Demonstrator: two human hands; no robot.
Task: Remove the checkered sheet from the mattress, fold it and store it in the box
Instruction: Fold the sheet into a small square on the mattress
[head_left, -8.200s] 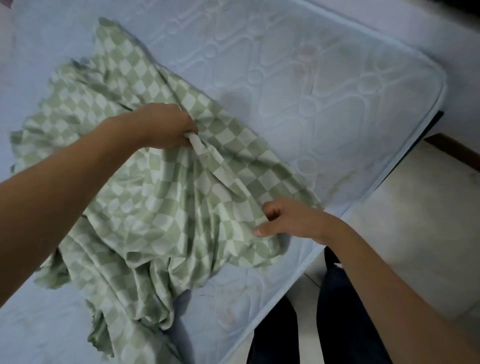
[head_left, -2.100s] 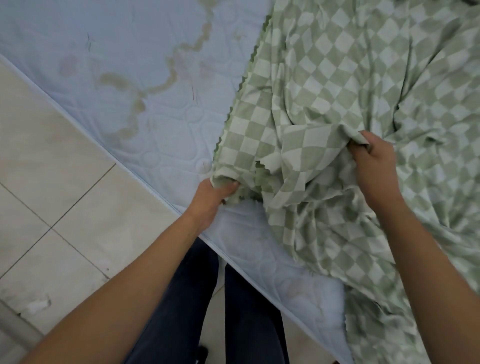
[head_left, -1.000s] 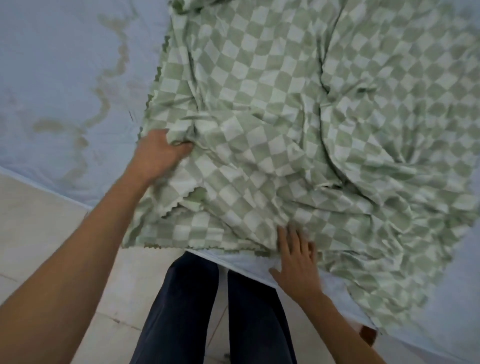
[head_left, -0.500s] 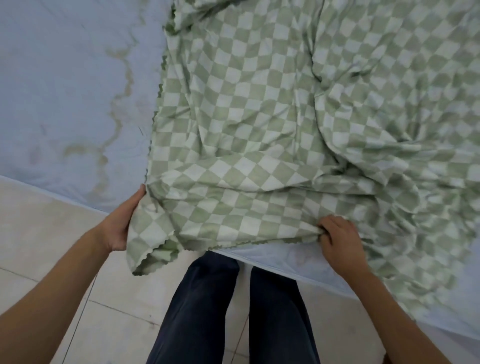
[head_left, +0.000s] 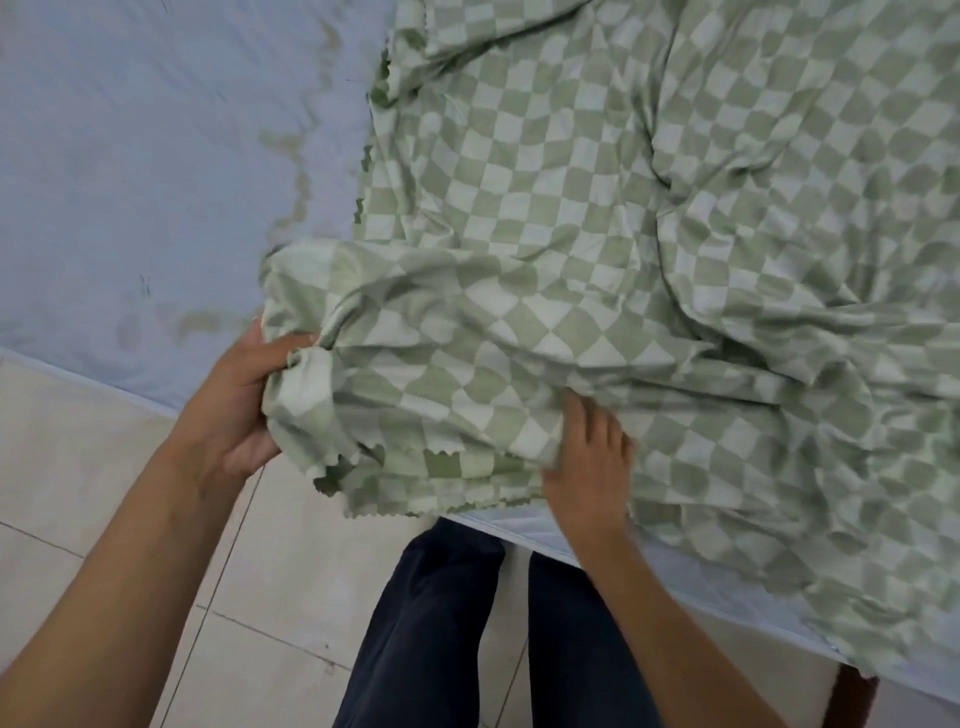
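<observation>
The green-and-white checkered sheet (head_left: 597, 218) lies crumpled over the right part of the pale blue mattress (head_left: 130, 156), its zigzag-cut edge hanging over the near side. My left hand (head_left: 234, 405) grips a bunched corner of the sheet at the mattress's near edge. My right hand (head_left: 592, 462) lies on the sheet's near edge with the fingers extended, their tips under a fold of the cloth. The box is out of sight.
The bare left part of the mattress carries yellowish stains (head_left: 296, 171). Beige floor tiles (head_left: 104, 493) lie below the mattress edge. My legs in dark trousers (head_left: 467, 623) stand against that edge. A dark wooden bed leg (head_left: 857, 701) shows at the lower right.
My left hand has bunched the sheet's corner and lifted it onto the mattress edge. My right hand has let go of its pinch and now lies with fingers extended on the cloth.
</observation>
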